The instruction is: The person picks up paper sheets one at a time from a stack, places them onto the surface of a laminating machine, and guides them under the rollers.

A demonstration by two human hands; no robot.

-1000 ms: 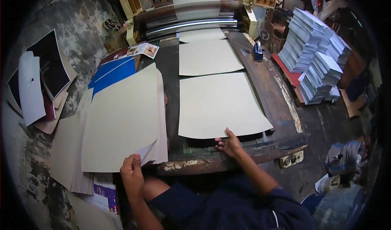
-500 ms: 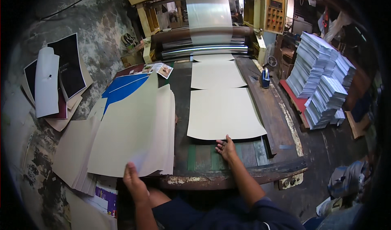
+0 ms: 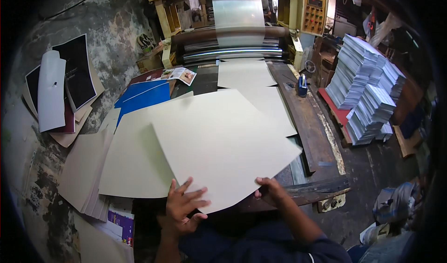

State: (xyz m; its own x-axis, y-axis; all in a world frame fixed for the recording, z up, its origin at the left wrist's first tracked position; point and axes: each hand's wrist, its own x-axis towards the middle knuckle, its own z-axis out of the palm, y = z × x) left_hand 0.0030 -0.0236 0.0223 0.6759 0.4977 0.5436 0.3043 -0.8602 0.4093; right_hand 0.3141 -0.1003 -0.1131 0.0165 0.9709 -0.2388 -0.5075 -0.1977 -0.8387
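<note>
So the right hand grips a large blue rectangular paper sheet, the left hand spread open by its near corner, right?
Not blue: the head view shows the right hand gripping a large cream rectangular paper sheet; the left hand is indeed spread open by its near corner.

A large, blank cream sheet (image 3: 228, 146) is held up askew, one corner toward the person, its smooth surface bowing slightly. Its left part overlaps a pile of similar sheets (image 3: 135, 146); its far right edge partly covers another pale sheet (image 3: 272, 107).
</note>
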